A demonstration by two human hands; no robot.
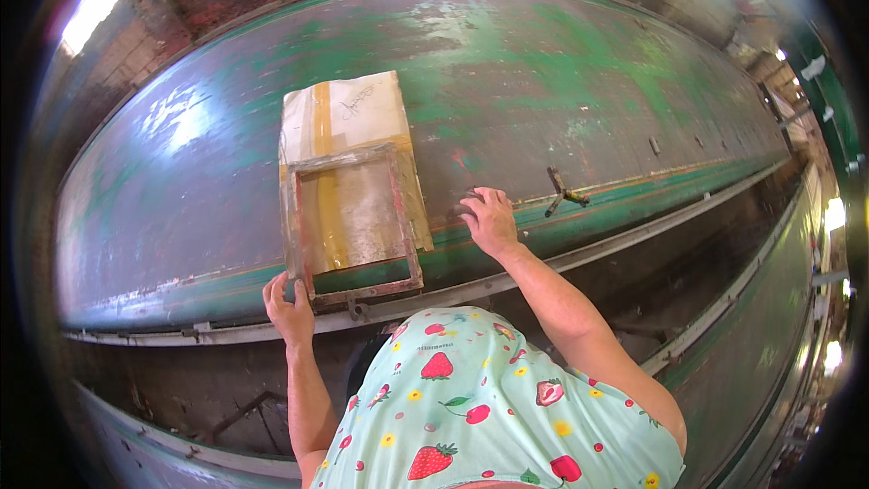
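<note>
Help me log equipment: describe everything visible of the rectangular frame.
The rectangular frame has four narrow, stained, gray to reddish-brown bars, perhaps wood. It lies over the taped board, its near end projecting beyond. Board and table show through it. The left hand appears to touch its near-left corner.

Downward fisheye view from head height

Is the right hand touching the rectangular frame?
No, the right hand is over the green-stained table, to the right of the rectangular frame, with a gap between.
</note>
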